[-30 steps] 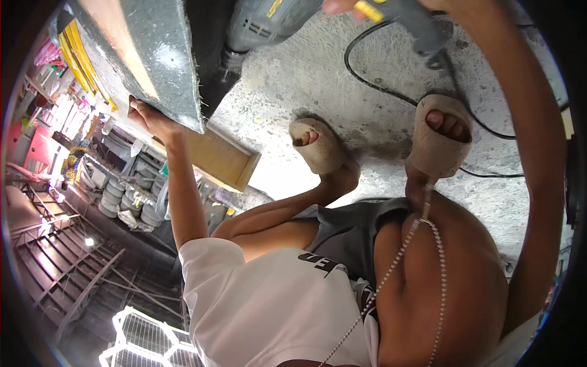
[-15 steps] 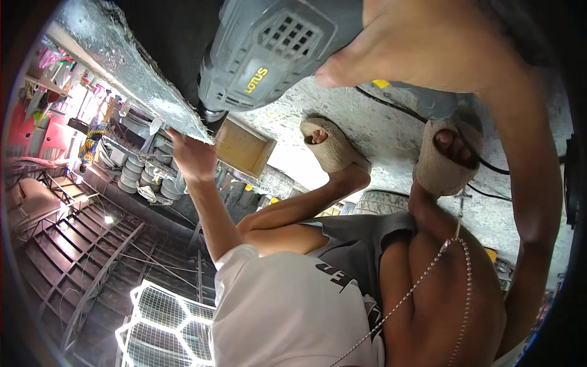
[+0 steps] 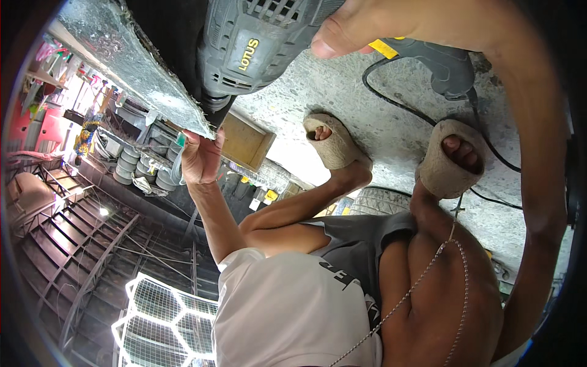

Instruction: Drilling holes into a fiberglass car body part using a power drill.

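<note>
A grey corded power tool [image 3: 251, 49], seemingly a drill, spans the top of the view. My right hand [image 3: 391, 24] is closed on its body, the thumb lying along the casing and the other fingers mostly hidden. Its dark front end [image 3: 217, 104] lies against or just beside the rough edge of a grey, dusty panel [image 3: 156, 79]; I cannot tell whether they touch. At the panel's pointed corner, my left hand [image 3: 205, 159] grips the edge, with some fingers hidden behind it. A small green thing [image 3: 181, 140] shows by those fingers.
The tool's grey handle [image 3: 452, 70] and black cord [image 3: 489, 140] hang over the speckled floor [image 3: 275, 92]. My feet in beige slippers [image 3: 333, 144] rest there. Beyond are a wooden box [image 3: 244, 144], a tyre [image 3: 382, 200] and stacked round things [image 3: 128, 162]. A beaded chain [image 3: 422, 275] dangles before my legs.
The power tool and my right hand have shifted slightly up, showing more of the handle and cord. My left hand has turned at the panel's corner, its palm now showing more.
</note>
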A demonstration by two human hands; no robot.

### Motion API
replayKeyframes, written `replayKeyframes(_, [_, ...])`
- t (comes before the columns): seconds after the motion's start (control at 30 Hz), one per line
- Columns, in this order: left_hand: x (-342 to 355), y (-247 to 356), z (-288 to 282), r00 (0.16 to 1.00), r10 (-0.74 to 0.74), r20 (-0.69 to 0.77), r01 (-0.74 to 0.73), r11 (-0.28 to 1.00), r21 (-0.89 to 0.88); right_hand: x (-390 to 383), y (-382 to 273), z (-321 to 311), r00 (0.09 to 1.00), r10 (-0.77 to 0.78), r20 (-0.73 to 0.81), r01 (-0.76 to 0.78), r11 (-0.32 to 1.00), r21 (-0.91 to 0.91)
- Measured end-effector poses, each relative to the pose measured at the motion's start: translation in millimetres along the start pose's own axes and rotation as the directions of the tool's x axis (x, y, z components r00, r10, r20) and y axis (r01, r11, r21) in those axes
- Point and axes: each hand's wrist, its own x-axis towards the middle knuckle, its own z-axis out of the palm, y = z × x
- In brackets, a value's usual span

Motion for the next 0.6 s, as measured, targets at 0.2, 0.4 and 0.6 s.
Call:
replayKeyframes(0.2, [2.0,0.7,0.2,1.000,-0.017,0.015,0.017,1.000,0.004,3.0,-36.8,16.6,0.941,0.331,-0.073,-0.337,0.937,-0.088])
replayKeyframes(0.4, [3.8,0.5,-9.7,0.999,-0.035,0.033,0.036,0.999,-0.028,-2.2,-13.1,28.0,0.982,0.052,-0.180,-0.096,0.965,-0.244])
replayKeyframes(0.6, [4.1,3.5,-7.2,0.998,-0.019,0.055,0.020,0.999,-0.025,0.4,-3.8,-3.2,0.992,0.046,0.117,-0.055,0.996,0.077])
